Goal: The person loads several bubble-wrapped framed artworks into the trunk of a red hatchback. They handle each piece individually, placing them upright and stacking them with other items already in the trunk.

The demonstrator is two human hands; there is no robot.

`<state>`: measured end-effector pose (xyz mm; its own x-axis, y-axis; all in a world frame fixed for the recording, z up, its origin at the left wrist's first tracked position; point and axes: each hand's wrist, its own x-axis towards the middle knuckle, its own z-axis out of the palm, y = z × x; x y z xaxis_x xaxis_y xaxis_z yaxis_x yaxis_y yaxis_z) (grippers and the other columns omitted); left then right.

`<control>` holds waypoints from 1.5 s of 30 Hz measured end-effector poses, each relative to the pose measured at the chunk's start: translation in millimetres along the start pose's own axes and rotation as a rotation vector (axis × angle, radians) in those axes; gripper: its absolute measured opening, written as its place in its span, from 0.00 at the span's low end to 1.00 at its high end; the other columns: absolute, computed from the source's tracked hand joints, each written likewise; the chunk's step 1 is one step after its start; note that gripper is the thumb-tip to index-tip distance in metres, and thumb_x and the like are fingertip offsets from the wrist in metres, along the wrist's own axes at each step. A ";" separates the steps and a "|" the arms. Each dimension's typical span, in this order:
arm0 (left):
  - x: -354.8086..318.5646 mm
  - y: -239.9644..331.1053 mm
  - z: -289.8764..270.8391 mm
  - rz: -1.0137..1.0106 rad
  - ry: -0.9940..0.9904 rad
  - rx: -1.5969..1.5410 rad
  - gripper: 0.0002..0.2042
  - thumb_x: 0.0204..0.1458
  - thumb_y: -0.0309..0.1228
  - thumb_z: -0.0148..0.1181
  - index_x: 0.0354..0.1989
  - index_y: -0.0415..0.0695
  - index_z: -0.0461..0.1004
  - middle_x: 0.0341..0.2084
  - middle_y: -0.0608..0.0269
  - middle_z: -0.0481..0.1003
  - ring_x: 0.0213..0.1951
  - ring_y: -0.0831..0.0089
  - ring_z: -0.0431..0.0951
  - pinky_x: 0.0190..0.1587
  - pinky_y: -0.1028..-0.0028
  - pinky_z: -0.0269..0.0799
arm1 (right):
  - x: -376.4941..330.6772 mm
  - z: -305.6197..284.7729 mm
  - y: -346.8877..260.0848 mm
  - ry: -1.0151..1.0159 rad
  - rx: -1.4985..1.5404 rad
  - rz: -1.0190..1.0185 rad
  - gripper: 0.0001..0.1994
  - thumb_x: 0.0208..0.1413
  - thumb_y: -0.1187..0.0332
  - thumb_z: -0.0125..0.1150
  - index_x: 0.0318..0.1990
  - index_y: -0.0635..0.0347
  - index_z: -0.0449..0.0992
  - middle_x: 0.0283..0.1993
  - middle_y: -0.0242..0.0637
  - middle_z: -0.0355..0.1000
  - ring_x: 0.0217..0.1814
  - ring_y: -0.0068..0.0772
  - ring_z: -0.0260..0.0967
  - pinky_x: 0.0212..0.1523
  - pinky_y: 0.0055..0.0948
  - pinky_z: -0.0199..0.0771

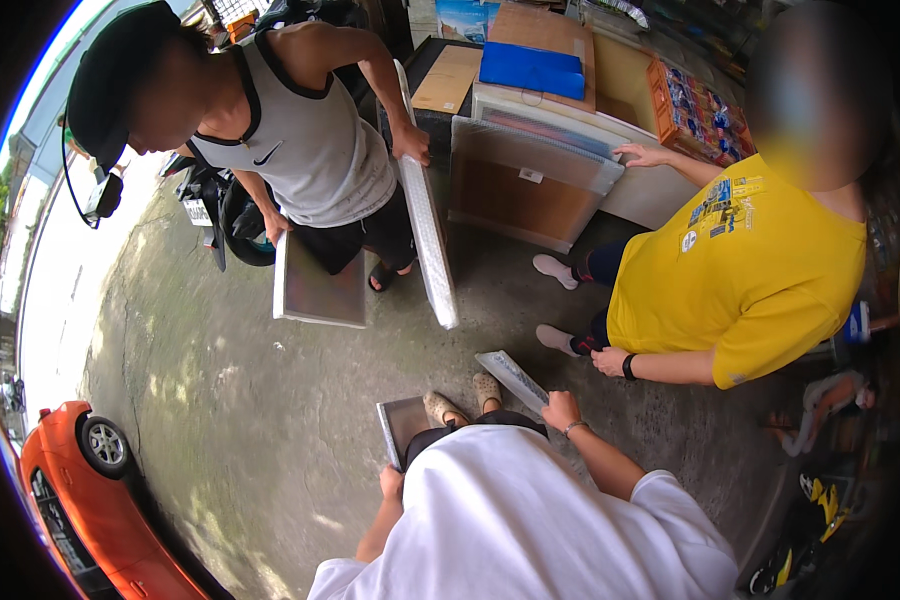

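My left hand (392, 483) is closed on the edge of a flat framed panel (406, 422) with a pale, shiny rim, hanging beside my left leg. On the other side, my right hand (561, 409) grips the edge of a second flat panel (514, 381), which looks wrapped in clear plastic and tilts outward from my leg. My white shirt and legs hide part of the left panel. Ahead on the left, a person in a grey tank top carries a framed panel (320, 285) in one hand and a bubble-wrapped panel (428, 240) in the other.
At right, a person in a yellow shirt (740, 270) reaches to large wrapped panels (530, 185) leaning in a stack. A blue folder (532, 70) and an orange crate (700, 112) sit there. A motorcycle (242, 222) stands behind the left person; an orange car (105, 510) is lower left.
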<state>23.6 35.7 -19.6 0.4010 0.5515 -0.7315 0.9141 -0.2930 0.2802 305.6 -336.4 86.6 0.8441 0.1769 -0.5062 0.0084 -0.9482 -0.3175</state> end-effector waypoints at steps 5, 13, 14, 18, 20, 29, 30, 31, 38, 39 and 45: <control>6.2 12.5 19.7 -0.034 -0.026 0.038 0.17 0.54 0.37 0.51 0.50 0.47 0.76 0.43 0.41 0.77 0.51 0.45 0.74 0.53 0.54 0.70 | 1.5 8.5 20.7 0.051 0.069 0.124 0.12 0.41 0.69 0.59 0.32 0.68 0.78 0.36 0.62 0.75 0.42 0.62 0.74 0.46 0.50 0.75; -13.5 26.5 28.5 -0.043 -0.075 0.033 0.19 0.53 0.40 0.55 0.52 0.50 0.76 0.44 0.44 0.77 0.51 0.47 0.75 0.52 0.54 0.71 | 14.1 24.1 35.9 0.077 0.123 0.183 0.13 0.41 0.69 0.61 0.33 0.69 0.79 0.36 0.62 0.75 0.41 0.62 0.74 0.45 0.49 0.76; -16.7 26.8 28.1 -0.042 -0.067 0.040 0.19 0.53 0.40 0.55 0.52 0.50 0.76 0.44 0.43 0.77 0.51 0.46 0.75 0.51 0.54 0.71 | 15.6 25.4 37.2 0.068 0.115 0.195 0.13 0.41 0.69 0.61 0.33 0.68 0.79 0.36 0.62 0.75 0.42 0.62 0.74 0.46 0.49 0.76; -28.0 29.5 28.6 -0.084 -0.064 0.033 0.19 0.53 0.41 0.55 0.51 0.49 0.76 0.43 0.42 0.77 0.50 0.46 0.75 0.51 0.54 0.71 | 22.2 27.4 40.2 0.072 0.130 0.168 0.13 0.41 0.69 0.61 0.34 0.68 0.79 0.36 0.62 0.75 0.42 0.62 0.75 0.45 0.49 0.77; -31.7 31.7 30.1 -0.073 -0.051 0.012 0.19 0.53 0.41 0.54 0.51 0.49 0.76 0.43 0.42 0.77 0.50 0.46 0.75 0.51 0.53 0.71 | 26.4 27.1 40.3 0.088 0.119 0.145 0.13 0.41 0.69 0.61 0.34 0.68 0.79 0.35 0.62 0.75 0.41 0.62 0.75 0.45 0.50 0.77; -45.9 37.6 40.5 -0.143 -0.010 -0.038 0.17 0.55 0.37 0.50 0.49 0.44 0.76 0.45 0.40 0.76 0.51 0.45 0.74 0.52 0.52 0.70 | 51.6 24.8 31.2 0.096 0.099 0.118 0.11 0.41 0.70 0.60 0.31 0.70 0.78 0.36 0.63 0.75 0.41 0.62 0.75 0.45 0.49 0.76; -49.5 39.6 41.6 -0.164 -0.021 -0.048 0.17 0.55 0.37 0.50 0.48 0.44 0.76 0.45 0.40 0.76 0.52 0.45 0.74 0.52 0.52 0.70 | 53.6 23.8 30.8 0.107 0.100 0.116 0.11 0.41 0.70 0.60 0.31 0.70 0.78 0.36 0.63 0.75 0.41 0.62 0.75 0.45 0.49 0.76; -53.7 41.1 41.5 -0.198 -0.019 -0.035 0.17 0.56 0.36 0.49 0.49 0.45 0.76 0.46 0.41 0.76 0.52 0.45 0.74 0.53 0.53 0.70 | 54.1 23.3 30.3 0.094 0.101 0.117 0.11 0.41 0.70 0.60 0.31 0.70 0.78 0.36 0.63 0.75 0.41 0.62 0.75 0.45 0.49 0.76; -84.7 58.7 35.4 -0.274 0.066 -0.127 0.15 0.56 0.34 0.48 0.48 0.46 0.76 0.44 0.42 0.77 0.51 0.46 0.75 0.52 0.54 0.70 | 57.3 20.0 24.6 0.011 0.052 0.106 0.13 0.43 0.68 0.60 0.34 0.70 0.77 0.38 0.62 0.75 0.43 0.61 0.75 0.46 0.50 0.75; -88.5 60.5 35.6 -0.270 0.085 -0.144 0.15 0.55 0.34 0.49 0.48 0.45 0.77 0.43 0.42 0.77 0.51 0.46 0.75 0.52 0.54 0.70 | 58.0 19.5 23.2 -0.029 0.032 0.129 0.14 0.44 0.68 0.60 0.35 0.70 0.77 0.39 0.62 0.75 0.43 0.61 0.75 0.46 0.49 0.75; -103.4 63.6 44.8 -0.290 0.147 -0.208 0.15 0.51 0.35 0.55 0.46 0.44 0.77 0.41 0.41 0.78 0.49 0.45 0.76 0.50 0.54 0.71 | 64.2 14.6 24.5 -0.034 0.054 0.161 0.15 0.44 0.68 0.66 0.37 0.71 0.78 0.41 0.61 0.76 0.46 0.60 0.75 0.47 0.48 0.76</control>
<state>37.6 -75.0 46.0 0.1146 0.6989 -0.7060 0.9773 0.0481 0.2062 352.1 -344.5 34.7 0.8138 0.0338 -0.5802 -0.1549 -0.9496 -0.2726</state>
